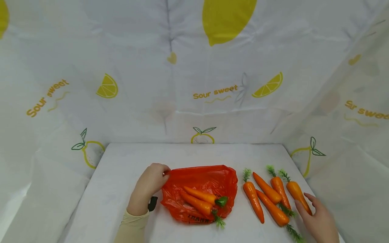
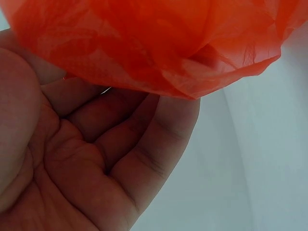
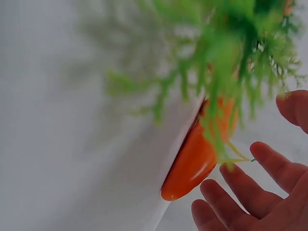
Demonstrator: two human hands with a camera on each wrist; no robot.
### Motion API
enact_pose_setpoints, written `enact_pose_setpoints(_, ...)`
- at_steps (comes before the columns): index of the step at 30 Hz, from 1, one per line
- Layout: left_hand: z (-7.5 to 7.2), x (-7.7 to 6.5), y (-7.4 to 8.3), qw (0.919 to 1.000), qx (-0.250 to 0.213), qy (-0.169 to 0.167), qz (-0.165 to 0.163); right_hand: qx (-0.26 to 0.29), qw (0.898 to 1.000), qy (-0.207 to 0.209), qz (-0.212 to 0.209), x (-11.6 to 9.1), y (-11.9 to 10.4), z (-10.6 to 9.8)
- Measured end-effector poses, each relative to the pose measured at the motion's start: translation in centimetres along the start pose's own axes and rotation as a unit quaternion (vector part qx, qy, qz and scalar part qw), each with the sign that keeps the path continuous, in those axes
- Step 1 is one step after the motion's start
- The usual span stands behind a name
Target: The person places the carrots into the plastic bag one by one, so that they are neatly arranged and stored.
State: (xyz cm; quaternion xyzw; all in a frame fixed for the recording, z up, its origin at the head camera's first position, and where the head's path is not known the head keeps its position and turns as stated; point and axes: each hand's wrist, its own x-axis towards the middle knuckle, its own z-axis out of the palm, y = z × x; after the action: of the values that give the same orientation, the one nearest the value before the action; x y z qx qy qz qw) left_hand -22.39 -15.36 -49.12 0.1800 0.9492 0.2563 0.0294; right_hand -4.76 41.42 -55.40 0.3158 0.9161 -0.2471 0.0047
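My left hand (image 1: pixel 153 179) holds the upper left edge of a red plastic bag (image 1: pixel 197 176) lying on the table. In the left wrist view, bent fingers (image 2: pixel 159 139) reach behind the bag's film (image 2: pixel 120 48), which hides their tips. Two orange carrots with green tops, an upper carrot (image 1: pixel 199 194) and a lower carrot (image 1: pixel 194 203), lie at the bag's mouth, tops pointing right. At the far right, my right hand (image 1: pixel 319 217) spreads thumb and fingers around the tip of the rightmost carrot (image 1: pixel 294 190). Its fingers (image 3: pixel 245 190) lie loosely beside a carrot (image 3: pixel 192 159) in the right wrist view.
Several more carrots (image 1: pixel 253 199) lie right of the bag, some overlapping, with leafy tops pointing different ways. The white table (image 1: pixel 127 158) is enclosed by a lemon-print sheet (image 1: pixel 146 111) at the back and sides. A black object (image 1: pixel 153 204) shows at the left wrist.
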Motion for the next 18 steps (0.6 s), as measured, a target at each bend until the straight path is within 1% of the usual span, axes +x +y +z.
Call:
enact_pose_setpoints(3, -0.1, 0.0, -0.1, 1.0, -0.005, 0.001, -0.001, -0.005, 1.0, 0.0, -0.013, 1.1, 0.2, -0.4)
enact_pose_setpoints(8, -0.1, -0.1, -0.1, 1.0, -0.006, 0.003, -0.005, -0.018, 1.0, -0.009, -0.022, 2.2, 0.5, -0.5)
enact_pose_setpoints(15, -0.2, -0.1, 0.0, 0.9999, -0.01, 0.007, -0.006, -0.016, 1.0, -0.018, -0.017, 3.3, 0.1, -0.3)
enact_pose_setpoints(18, -0.2, 0.0, 0.0, 0.9999, -0.008, 0.007, -0.004, -0.009, 1.0, -0.02, -0.011, 3.4, 0.1, -0.1)
